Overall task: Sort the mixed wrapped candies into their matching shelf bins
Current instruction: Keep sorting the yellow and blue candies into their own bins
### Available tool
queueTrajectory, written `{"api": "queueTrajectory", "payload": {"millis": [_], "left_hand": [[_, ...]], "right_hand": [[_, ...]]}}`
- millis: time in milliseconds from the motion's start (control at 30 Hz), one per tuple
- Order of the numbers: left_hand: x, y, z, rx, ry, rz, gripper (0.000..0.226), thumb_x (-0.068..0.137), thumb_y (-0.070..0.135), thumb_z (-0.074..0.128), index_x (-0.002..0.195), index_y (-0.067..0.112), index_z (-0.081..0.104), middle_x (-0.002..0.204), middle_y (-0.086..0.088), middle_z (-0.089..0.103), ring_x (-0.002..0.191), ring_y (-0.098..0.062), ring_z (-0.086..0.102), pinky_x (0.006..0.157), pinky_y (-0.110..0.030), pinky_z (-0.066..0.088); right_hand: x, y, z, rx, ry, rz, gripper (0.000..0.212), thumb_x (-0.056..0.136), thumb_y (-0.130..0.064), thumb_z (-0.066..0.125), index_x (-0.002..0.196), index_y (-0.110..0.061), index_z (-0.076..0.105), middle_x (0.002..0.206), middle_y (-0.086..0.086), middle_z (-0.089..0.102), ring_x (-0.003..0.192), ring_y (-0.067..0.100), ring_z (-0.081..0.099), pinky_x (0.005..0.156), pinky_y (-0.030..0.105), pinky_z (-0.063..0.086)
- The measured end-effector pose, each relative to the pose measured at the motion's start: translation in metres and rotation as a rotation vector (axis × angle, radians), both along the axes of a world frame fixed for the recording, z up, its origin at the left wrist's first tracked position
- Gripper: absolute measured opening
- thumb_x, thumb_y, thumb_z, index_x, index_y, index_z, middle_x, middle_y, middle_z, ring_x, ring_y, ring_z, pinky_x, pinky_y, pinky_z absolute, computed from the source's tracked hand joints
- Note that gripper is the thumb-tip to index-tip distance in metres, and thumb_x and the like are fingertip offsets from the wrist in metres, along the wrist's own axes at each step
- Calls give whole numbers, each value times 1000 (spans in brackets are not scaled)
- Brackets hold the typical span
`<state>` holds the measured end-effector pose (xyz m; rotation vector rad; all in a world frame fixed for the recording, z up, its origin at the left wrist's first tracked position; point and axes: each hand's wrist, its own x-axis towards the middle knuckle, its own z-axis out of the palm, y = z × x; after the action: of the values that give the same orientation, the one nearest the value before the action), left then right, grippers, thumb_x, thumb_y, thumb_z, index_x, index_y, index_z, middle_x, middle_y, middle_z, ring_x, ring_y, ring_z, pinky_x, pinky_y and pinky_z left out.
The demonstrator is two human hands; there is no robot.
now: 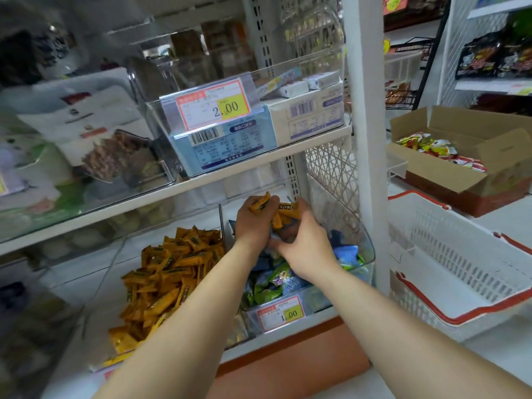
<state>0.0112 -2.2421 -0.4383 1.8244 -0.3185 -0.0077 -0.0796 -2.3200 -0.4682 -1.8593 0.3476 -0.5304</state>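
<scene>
Two bare forearms [388,326] reach in from the bottom edge and meet over the right-hand clear plastic shelf bin [365,246] on the lower shelf.

The left hand [254,223] has its fingers curled round a crowded bunch of orange-yellow wrapped candies [283,211], held just above that bin. The right hand [305,249] sits just beside and below it, fingers bent down into the heap. Its fingertips are hidden, so whether it pinches another piece cannot be told.

Below both hands lies a mix of blue and green wrapped candies [270,283]. The matching pile of orange-yellow candies [169,272] fills the neighbouring bin to the left, across a clear upright divider [221,223].

The main risk is probably the overfull left fist. Several wrappers stick out past the fingers, and adding one more, or knocking the divider on the way across, could spill pieces back among the blue and green ones. A few could also slip over the low front edge by the white and yellow price label [280,313]. Digging blind may drag up a stray blue wrapper too.

Further right stands a white plastic basket with red handles [460,254]. Beyond it is an open brown cardboard box [466,156] of packets.
</scene>
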Motion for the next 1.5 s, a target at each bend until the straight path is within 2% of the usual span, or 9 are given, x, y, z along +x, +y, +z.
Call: {"api": "queueTrajectory", "payload": {"millis": [167,300,433,567,767,900,1100,1233,1500], "left_hand": [[9,12,10,-10,-44,21,21,88,47,69,93,28,65,90,4,72,89,-17,68,85,-35,53],[8,24,16,25,-44,-6,24,85,54,68,88,31,67,84,7,72,84,-15,69,89,-41,55],[-9,39,15,-25,49,-69,36,80,59,69,101,30,69,90,7,75,87,-15,71,93,-41,54],[-22,52,14,-171,117,-61,31,84,55,62,97,28,69,84,9,75,80,-9,71,77,-32,52],[-25,65,25,-187,78,-18,12,86,41,69,93,32,73,87,6,75,89,-18,71,80,-36,59],[-22,88,27,-176,-8,68,8,85,34,74,92,34,75,94,7,75,92,-16,71,82,-36,59],[-5,140,25,-105,17,184,8,86,42,70,91,37,73,87,12,75,81,-7,70,71,-23,55],[14,183,20,165,-117,177,20,90,44,67,107,37,70,105,13,71,91,-1,64,78,-18,49],[25,241,10,681,-250,183,32,97,37,56,127,31,65,131,1,64,118,-21,59,90,-26,42]], "right_hand": [[-12,-19,0,-289,88,93,95,80,-35,76,152,-42,15,94,-9,68,92,16,66,83,38,55],[-18,-28,4,-541,73,-79,80,80,-48,60,151,-39,22,123,4,60,114,28,56,90,40,49],[-8,-6,18,-69,-53,75,61,89,-54,53,146,-48,34,125,-6,60,110,13,60,90,35,48],[-1,28,21,276,-63,250,36,98,-35,59,134,-36,53,108,3,70,70,19,74,58,32,60],[-1,48,35,772,-103,185,15,96,-24,65,110,-22,68,91,11,75,71,22,73,59,28,56],[5,67,42,951,-96,280,37,93,-14,67,129,-17,56,111,15,70,87,25,73,68,31,59],[27,110,40,590,-70,317,52,83,0,75,128,-19,58,110,7,67,90,18,72,80,34,61],[45,116,38,3,-83,191,39,82,-11,74,117,-27,67,105,-7,67,96,10,63,74,6,46],[66,125,29,-597,14,242,42,93,-33,64,133,-19,56,125,10,58,115,30,54,91,33,45]]}}
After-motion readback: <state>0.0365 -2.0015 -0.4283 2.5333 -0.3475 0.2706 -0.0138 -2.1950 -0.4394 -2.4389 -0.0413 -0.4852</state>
